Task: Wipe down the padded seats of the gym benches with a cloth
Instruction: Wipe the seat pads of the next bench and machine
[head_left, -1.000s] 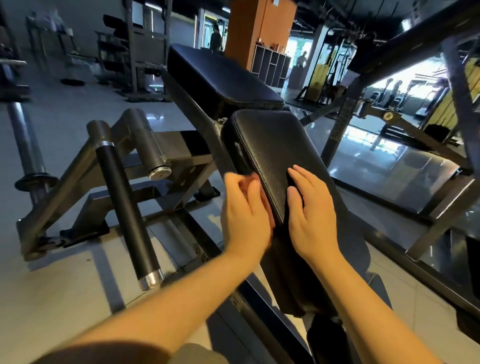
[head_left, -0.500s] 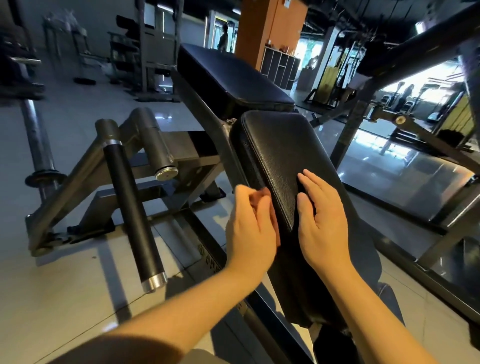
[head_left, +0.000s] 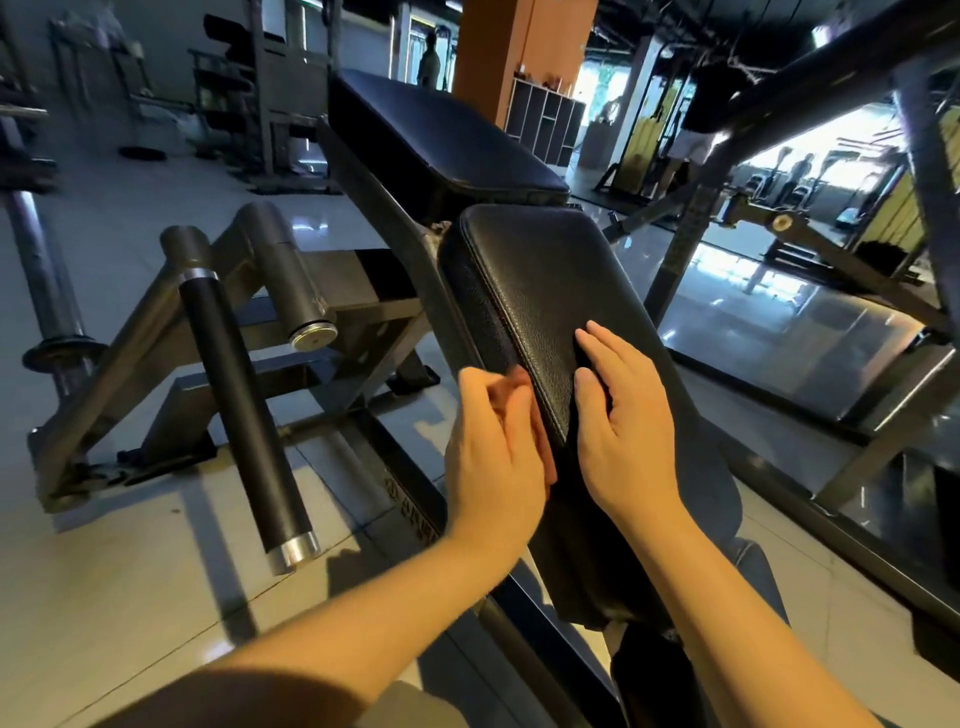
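A black padded seat (head_left: 545, 291) slopes down toward me, with a second black pad (head_left: 441, 140) of the same bench beyond it. My left hand (head_left: 491, 447) presses a reddish cloth (head_left: 537, 431) flat against the left side edge of the near pad; only a strip of cloth shows past the fingers. My right hand (head_left: 618, 431) rests flat on top of the pad, fingers straight, just right of the seam.
Left of the bench stands its grey steel frame (head_left: 156, 338) with a black roller bar (head_left: 244, 415) and a short steel post (head_left: 291, 280). A barbell (head_left: 47, 280) is at far left. A dark rack beam (head_left: 779, 67) crosses upper right; a person (head_left: 691, 130) stands behind it.
My left hand with the cloth has slid down along the pad's left edge, toward me. My right hand stays on top of the pad in nearly the same place.
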